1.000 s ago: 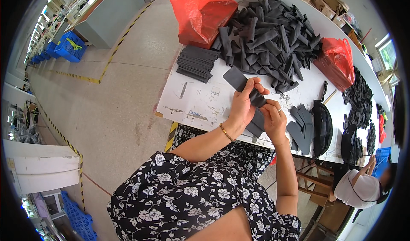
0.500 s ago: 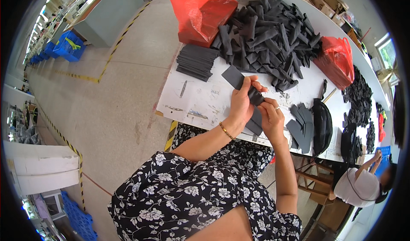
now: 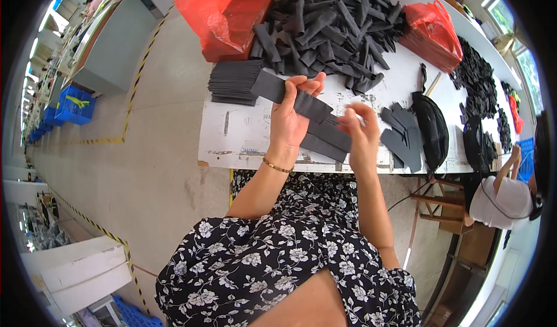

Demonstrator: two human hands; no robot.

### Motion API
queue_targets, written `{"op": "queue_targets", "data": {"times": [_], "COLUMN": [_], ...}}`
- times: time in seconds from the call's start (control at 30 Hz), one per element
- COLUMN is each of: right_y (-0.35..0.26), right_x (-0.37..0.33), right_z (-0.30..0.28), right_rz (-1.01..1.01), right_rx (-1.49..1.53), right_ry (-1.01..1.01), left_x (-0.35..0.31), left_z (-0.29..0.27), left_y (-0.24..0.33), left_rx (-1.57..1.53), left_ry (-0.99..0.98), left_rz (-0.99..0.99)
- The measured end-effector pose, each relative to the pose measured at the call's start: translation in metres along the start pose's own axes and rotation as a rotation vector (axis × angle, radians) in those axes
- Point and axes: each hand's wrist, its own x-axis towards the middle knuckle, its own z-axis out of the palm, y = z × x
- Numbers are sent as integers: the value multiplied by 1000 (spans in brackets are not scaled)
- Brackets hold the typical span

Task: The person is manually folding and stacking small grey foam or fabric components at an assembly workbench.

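Observation:
My left hand (image 3: 290, 113) is closed on a flat black fabric strip (image 3: 270, 87), thumb on top, the strip slanting across the palm. Its upper left end reaches the neat stack of black strips (image 3: 235, 82). Just off the strip's lower right end is my right hand (image 3: 362, 134), fingers loosely bent and apart, slightly blurred, with nothing seen in it. Below the hands, more flat black strips (image 3: 325, 140) lie on the white table (image 3: 232, 135), partly covered by my left hand.
A heap of rolled black fabric pieces (image 3: 331, 28) fills the far side between two red plastic bags (image 3: 223, 17) (image 3: 432, 34). To the right lie loose dark strips (image 3: 403, 135) and a black pouch (image 3: 429, 130). Another person (image 3: 502, 196) sits farther right.
My right hand has come off the strip, which now lies straighter and longer in my left hand. Both hands have shifted toward the stack as the view moved.

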Motion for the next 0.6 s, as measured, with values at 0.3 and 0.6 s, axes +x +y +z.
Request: {"op": "queue_targets", "data": {"times": [0.3, 0.6], "right_y": [28, 42], "right_x": [14, 19], "right_z": [-7, -3], "right_rz": [-48, -252], "right_rx": [-55, -574], "right_ry": [-104, -96], "left_x": [12, 15], "left_z": [-21, -31], "left_y": [1, 20], "left_rx": [-56, -178], "left_ry": [92, 125], "left_rz": [10, 84]}}
